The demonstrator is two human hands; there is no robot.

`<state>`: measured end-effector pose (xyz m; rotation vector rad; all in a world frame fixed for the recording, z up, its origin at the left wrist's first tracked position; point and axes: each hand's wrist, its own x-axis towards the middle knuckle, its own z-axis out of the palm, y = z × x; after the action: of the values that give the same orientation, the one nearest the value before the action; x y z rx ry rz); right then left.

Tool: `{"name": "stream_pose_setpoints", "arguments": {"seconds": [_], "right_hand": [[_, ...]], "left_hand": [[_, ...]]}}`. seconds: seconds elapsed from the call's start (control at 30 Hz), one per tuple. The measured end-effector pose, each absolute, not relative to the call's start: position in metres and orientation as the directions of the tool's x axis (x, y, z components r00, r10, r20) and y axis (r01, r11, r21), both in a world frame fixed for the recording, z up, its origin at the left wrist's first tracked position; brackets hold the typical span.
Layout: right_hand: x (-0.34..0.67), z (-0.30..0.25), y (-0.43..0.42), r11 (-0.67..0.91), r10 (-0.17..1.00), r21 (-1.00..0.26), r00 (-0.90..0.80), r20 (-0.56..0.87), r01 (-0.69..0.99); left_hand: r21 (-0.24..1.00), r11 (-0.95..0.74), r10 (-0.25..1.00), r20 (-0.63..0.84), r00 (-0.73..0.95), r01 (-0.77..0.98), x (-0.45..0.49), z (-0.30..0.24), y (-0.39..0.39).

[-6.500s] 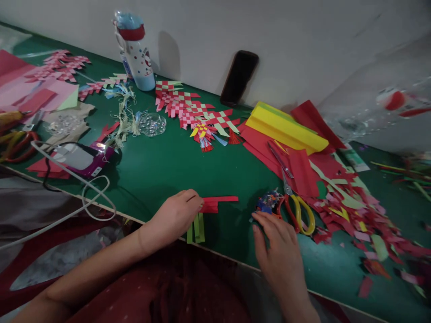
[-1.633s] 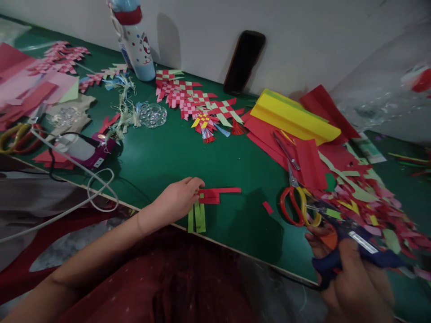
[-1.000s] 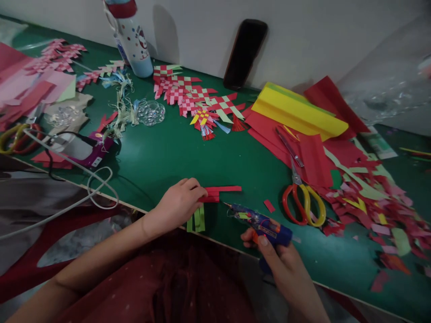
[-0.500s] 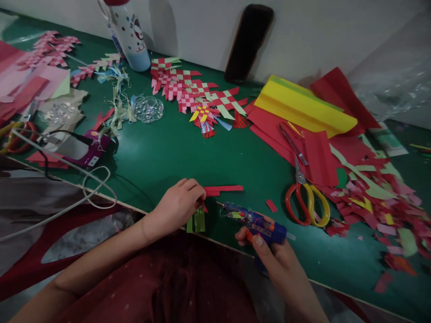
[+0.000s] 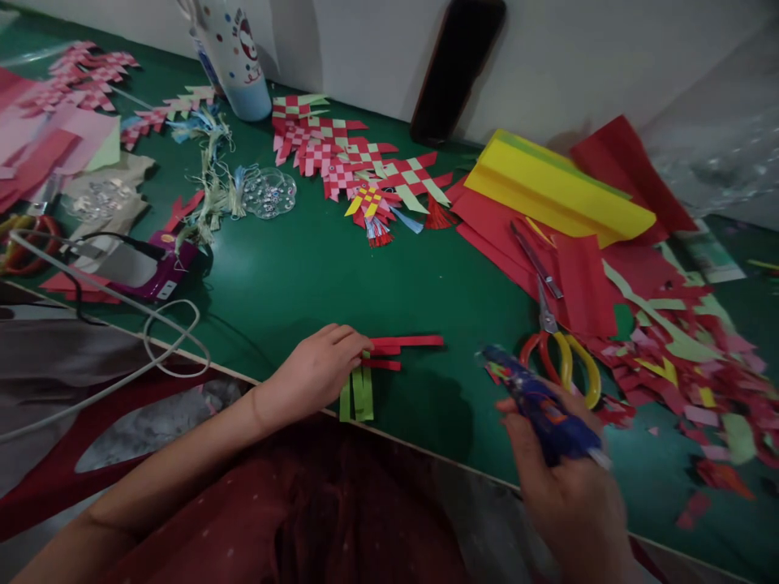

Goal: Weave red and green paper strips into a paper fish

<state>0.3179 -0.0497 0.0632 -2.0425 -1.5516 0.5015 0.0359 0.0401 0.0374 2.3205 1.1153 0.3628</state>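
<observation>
While the left hand (image 5: 320, 369) is resting on the green table (image 5: 316, 276) near its front edge, its fingers are lying curled and closed over the spot where the red strips (image 5: 405, 345) are running off to the right and the green strips (image 5: 359, 393) are pointing toward the edge. Further right, the right hand (image 5: 565, 478) is gripping a blue glue gun (image 5: 539, 405), fingers wrapped around the handle and the nozzle pointing up and left, well apart from the strips and just beside the scissors (image 5: 563, 357). The gun is showing blurred, so I cannot tell whether a finger is sitting on the trigger. As I judge it, only fingertip pressure is holding the strips, so any lifting could be letting them slide out of line. A hot nozzle swinging close could be burning those fingertips, and dripping glue could be fouling the table or the paper scraps (image 5: 682, 357).
</observation>
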Motion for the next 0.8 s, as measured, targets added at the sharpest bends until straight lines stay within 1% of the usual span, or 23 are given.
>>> {"name": "stream_pose_setpoints", "arguments": {"seconds": [0.03, 0.1, 0.2, 0.27, 0.33, 0.37, 0.47, 0.5, 0.57, 0.63, 0.73, 0.8], "right_hand": [[0.322, 0.062, -0.049, -0.203, 0.953, -0.534, 0.290, 0.084, 0.821], [0.330, 0.057, -0.046, -0.206, 0.948, -0.394, 0.283, 0.147, 0.896], [0.340, 0.045, -0.040, -0.163, 0.971, -0.233, 0.198, 0.137, 0.959], [0.344, 0.039, -0.040, -0.085, 0.986, -0.166, 0.107, 0.127, 0.982], [0.344, 0.041, -0.043, -0.007, 0.989, -0.137, 0.027, 0.143, 0.991], [0.340, 0.045, -0.045, 0.016, 0.985, -0.135, 0.008, 0.174, 0.991], [0.315, 0.059, -0.050, 0.100, 0.942, -0.171, -0.038, 0.334, 0.980], [0.302, 0.062, -0.050, 0.172, 0.924, -0.187, -0.093, 0.371, 0.967], [0.274, 0.064, -0.049, 0.379, 0.899, -0.216, -0.302, 0.318, 0.900], [0.249, 0.059, -0.046, 0.504, 0.860, -0.199, -0.469, 0.199, 0.840], [0.228, 0.047, -0.044, 0.575, 0.818, -0.133, -0.571, 0.070, 0.807], [0.223, 0.039, -0.045, 0.587, 0.809, -0.116, -0.586, 0.043, 0.802]], "left_hand": [[0.578, -0.539, 0.765, 0.030, 0.644, 0.613, 0.033, 0.037, 0.041], [0.586, -0.596, 0.728, 0.106, 0.677, 0.550, 0.027, 0.037, 0.042], [0.563, -0.662, 0.693, 0.211, 0.689, 0.494, 0.015, 0.035, 0.042], [0.509, -0.692, 0.680, 0.223, 0.699, 0.512, 0.006, 0.034, 0.041], [0.428, -0.725, 0.657, 0.198, 0.727, 0.539, -0.003, 0.032, 0.039], [0.384, -0.743, 0.642, 0.177, 0.746, 0.548, -0.006, 0.031, 0.038], [0.296, -0.783, 0.595, 0.097, 0.798, 0.548, -0.012, 0.027, 0.037], [0.285, -0.790, 0.583, 0.073, 0.809, 0.543, -0.012, 0.026, 0.037], [0.284, -0.797, 0.567, 0.044, 0.823, 0.533, -0.011, 0.025, 0.037], [0.289, -0.801, 0.557, 0.037, 0.830, 0.524, -0.010, 0.025, 0.036], [0.294, -0.811, 0.541, 0.048, 0.840, 0.505, -0.011, 0.024, 0.031], [0.297, -0.822, 0.524, 0.062, 0.849, 0.486, -0.014, 0.022, 0.027]]}}
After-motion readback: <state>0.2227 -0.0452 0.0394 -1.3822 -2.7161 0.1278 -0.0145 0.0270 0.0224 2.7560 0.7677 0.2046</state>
